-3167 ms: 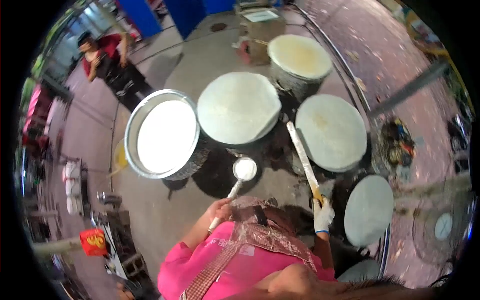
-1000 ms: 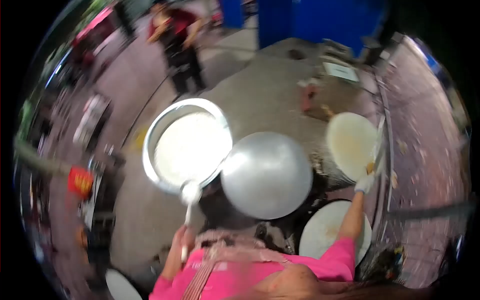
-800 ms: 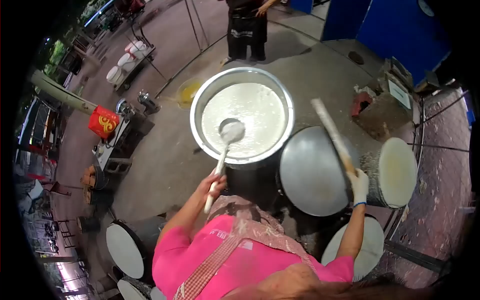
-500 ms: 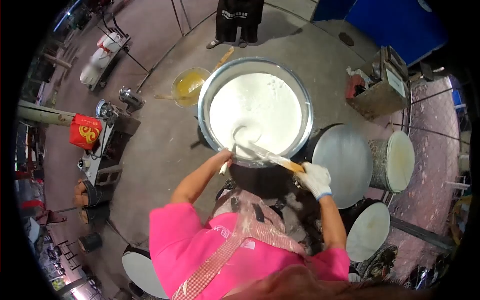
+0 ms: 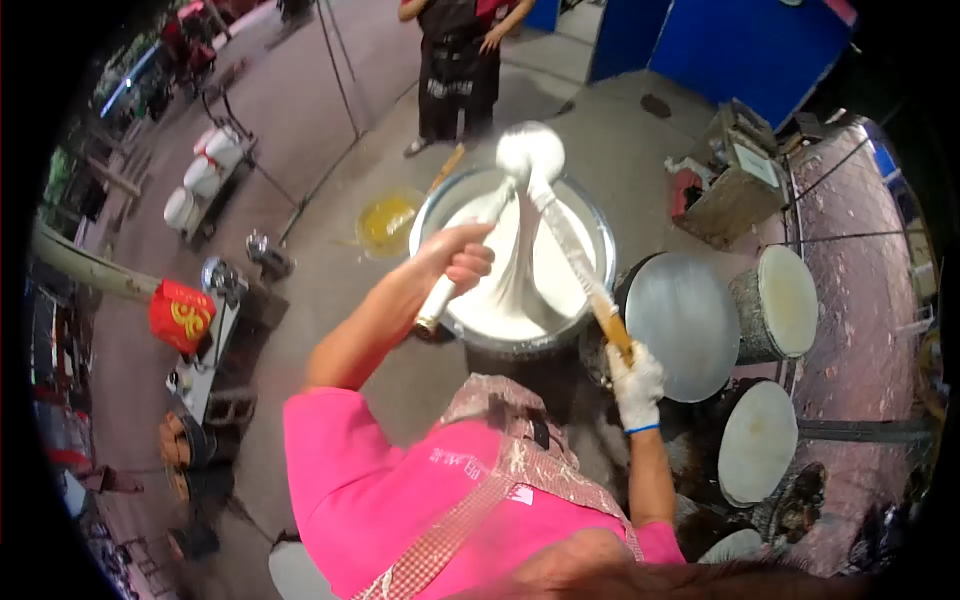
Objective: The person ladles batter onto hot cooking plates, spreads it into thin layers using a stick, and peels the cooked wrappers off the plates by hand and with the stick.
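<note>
My bare left hand (image 5: pixel 463 258) is closed round the pale handle of a ladle (image 5: pixel 530 152), raised over a large metal basin (image 5: pixel 428 222). White batter (image 5: pixel 478 290) fills much of the basin, and strands of it hang down from the ladle. In my gloved right hand (image 5: pixel 633 380) is the wooden end of a long batter-coated stick (image 5: pixel 572 245), whose far tip meets the ladle bowl. Right of the basin stands a round metal griddle (image 5: pixel 683 327).
Pale round tops, one (image 5: pixel 787 301) on a drum and another (image 5: pixel 758 443), stand at the right. Beyond the basin a person (image 5: pixel 457 70) in a dark apron stands. A bowl of yellow liquid (image 5: pixel 386 222) and a red bag (image 5: pixel 181 315) are at the left.
The ladle has come up out of the batter, trailing strands, and my left hand has risen with it. The stick has swung from the basin's near rim to point up at the ladle.
</note>
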Motion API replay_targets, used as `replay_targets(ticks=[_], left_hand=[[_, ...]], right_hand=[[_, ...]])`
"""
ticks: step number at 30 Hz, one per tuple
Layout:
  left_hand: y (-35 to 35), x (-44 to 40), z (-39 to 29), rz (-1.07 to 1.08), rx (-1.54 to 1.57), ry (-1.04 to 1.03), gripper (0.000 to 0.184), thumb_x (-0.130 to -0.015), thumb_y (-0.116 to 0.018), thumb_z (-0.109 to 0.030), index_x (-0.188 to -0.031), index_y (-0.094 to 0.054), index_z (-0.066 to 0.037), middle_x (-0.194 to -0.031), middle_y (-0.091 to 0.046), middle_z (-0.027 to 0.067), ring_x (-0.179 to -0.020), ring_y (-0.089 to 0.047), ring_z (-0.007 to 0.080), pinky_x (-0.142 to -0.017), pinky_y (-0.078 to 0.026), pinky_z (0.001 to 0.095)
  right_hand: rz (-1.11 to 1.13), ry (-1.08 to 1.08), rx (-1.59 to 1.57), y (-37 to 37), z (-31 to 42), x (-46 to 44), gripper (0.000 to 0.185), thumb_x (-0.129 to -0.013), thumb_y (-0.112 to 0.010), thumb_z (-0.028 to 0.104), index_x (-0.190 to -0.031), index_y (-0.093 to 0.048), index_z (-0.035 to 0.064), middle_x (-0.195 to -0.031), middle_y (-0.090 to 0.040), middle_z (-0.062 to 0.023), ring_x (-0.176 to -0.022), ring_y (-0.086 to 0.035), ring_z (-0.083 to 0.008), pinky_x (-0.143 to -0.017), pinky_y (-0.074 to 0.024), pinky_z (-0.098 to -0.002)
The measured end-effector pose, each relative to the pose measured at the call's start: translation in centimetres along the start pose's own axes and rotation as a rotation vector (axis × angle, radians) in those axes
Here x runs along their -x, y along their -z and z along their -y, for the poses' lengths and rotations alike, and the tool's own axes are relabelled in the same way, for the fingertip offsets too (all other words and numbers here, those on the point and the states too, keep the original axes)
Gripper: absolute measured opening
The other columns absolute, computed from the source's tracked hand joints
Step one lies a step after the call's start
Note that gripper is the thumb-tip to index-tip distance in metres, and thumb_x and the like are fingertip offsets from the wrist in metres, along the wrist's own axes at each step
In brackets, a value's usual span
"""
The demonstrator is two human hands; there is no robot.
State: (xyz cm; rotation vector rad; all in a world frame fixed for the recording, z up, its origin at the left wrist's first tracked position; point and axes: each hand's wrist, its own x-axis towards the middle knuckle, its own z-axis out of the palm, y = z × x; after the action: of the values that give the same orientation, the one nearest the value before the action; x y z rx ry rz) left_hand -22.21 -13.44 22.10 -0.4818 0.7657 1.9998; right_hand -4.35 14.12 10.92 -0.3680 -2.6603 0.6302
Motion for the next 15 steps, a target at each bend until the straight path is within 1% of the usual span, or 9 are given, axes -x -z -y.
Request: replay_targets(ticks=[3, 5, 7, 8, 11, 12, 13, 14, 15], left_hand=[[-4.8, 4.7, -2.7, 0.169, -0.144, -0.134, 0.008, -0.094, -0.043, -0.022, -0.094, -0.04, -0.015, -0.057, -0.027, -0.0055, -0.04, -0.025, -0.0004, -0.025, -0.02, 0.0126], [-7.4, 7.1, -4.9, 0.235, -0.231, -0.181, 0.006, -0.094, -0.044, -0.023, -0.1, -0.043, -0.021, -0.056, -0.026, -0.0059, -0.039, -0.023, 0.0005, -0.025, -0.017, 0.0141], [-8.7, 8.4, -8.1, 0.344, -0.378, -0.199, 0.009, -0.094, -0.044, -0.024, -0.104, -0.044, -0.025, -0.055, -0.026, -0.006, -0.038, -0.021, 0.0009, -0.025, -0.015, 0.0147], [-9.4, 9.2, -9.1, 0.448, -0.547, -0.319, 0.016, -0.095, -0.043, -0.024, -0.11, -0.043, -0.027, -0.054, -0.025, -0.0061, -0.036, -0.02, 0.0007, -0.026, -0.015, 0.014], [-10.6, 10.1, -10.8, 0.267, -0.818, -0.626, 0.043, -0.09, -0.051, -0.031, -0.128, -0.031, -0.031, -0.054, -0.027, -0.0059, -0.036, -0.024, 0.002, -0.028, -0.018, 0.0162], [-9.5, 9.0, -10.9, 0.242, -0.91, -0.699, 0.053, -0.087, -0.055, -0.033, -0.132, -0.026, -0.031, -0.055, -0.028, -0.0063, -0.037, -0.026, 0.0029, -0.029, -0.021, 0.0174], [-8.1, 7.7, -10.4, 0.202, -0.944, -0.72, 0.054, -0.087, -0.055, -0.029, -0.132, -0.025, -0.031, -0.055, -0.028, -0.0062, -0.038, -0.028, 0.0029, -0.03, -0.022, 0.0172], [-5.6, 6.1, -9.7, 0.227, -0.95, -0.701, 0.055, -0.087, -0.055, -0.025, -0.132, -0.024, -0.032, -0.056, -0.03, -0.0056, -0.038, -0.029, 0.0031, -0.03, -0.022, 0.0171], [-2.8, 3.8, -8.7, 0.147, -0.918, -0.591, 0.056, -0.086, -0.055, -0.022, -0.132, -0.025, -0.031, -0.056, -0.031, -0.0055, -0.038, -0.029, 0.0032, -0.03, -0.022, 0.0176]], right_hand=[[-0.259, 0.14, -0.048, 2.9, 1.2, -4.4, 0.023, -0.078, -0.065, 0.025, -0.082, -0.061, 0.003, -0.068, -0.058, -0.0169, -0.059, -0.056, -0.0326, -0.054, -0.0439, -0.0403], [-0.287, 0.103, -0.077, 6.5, 3.3, -7.1, 0.026, -0.075, -0.068, 0.024, -0.09, -0.063, 0.0035, -0.073, -0.062, -0.0176, -0.063, -0.06, -0.0332, -0.057, -0.0473, -0.0396], [-0.407, 0.126, -0.167, 8.9, 4.0, -9.6, 0.026, -0.076, -0.068, 0.021, -0.093, -0.063, 0.0023, -0.074, -0.063, -0.0161, -0.064, -0.061, -0.0279, -0.058, -0.0477, -0.0363], [-0.465, 0.138, -0.215, 9.7, 4.5, -10.6, 0.026, -0.076, -0.068, 0.019, -0.094, -0.063, 0.0017, -0.075, -0.064, -0.0153, -0.064, -0.061, -0.0253, -0.059, -0.0478, -0.0347], [-0.443, 0.044, -0.562, 9.5, 5.2, -11.2, 0.026, -0.076, -0.067, 0.013, -0.098, -0.062, -0.0008, -0.079, -0.065, -0.0102, -0.066, -0.058, -0.0147, -0.062, -0.0477, -0.0291], [-0.4, 0.026, -0.777, 8.7, 6.3, -10.5, 0.024, -0.078, -0.065, 0.009, -0.099, -0.061, -0.0031, -0.084, -0.064, -0.0047, -0.071, -0.054, -0.0099, -0.064, -0.0468, -0.0263], [-0.316, 0.065, -0.827, 6.7, 5.3, -9.9, 0.023, -0.079, -0.064, 0.007, -0.099, -0.061, -0.0044, -0.087, -0.063, -0.0034, -0.077, -0.055, -0.01, -0.069, -0.0466, -0.0255], [-0.195, -0.058, -0.909, 2.7, 2.9, -8.9, 0.023, -0.08, -0.064, 0.008, -0.099, -0.061, -0.0036, -0.088, -0.062, -0.0027, -0.08, -0.055, -0.0105, -0.072, -0.0463, -0.0256], [-0.12, -0.051, -0.769, 0.4, 2.4, -7.2, 0.023, -0.079, -0.065, 0.009, -0.098, -0.062, -0.0027, -0.086, -0.062, -0.0027, -0.078, -0.055, -0.0102, -0.071, -0.0463, -0.0255]])
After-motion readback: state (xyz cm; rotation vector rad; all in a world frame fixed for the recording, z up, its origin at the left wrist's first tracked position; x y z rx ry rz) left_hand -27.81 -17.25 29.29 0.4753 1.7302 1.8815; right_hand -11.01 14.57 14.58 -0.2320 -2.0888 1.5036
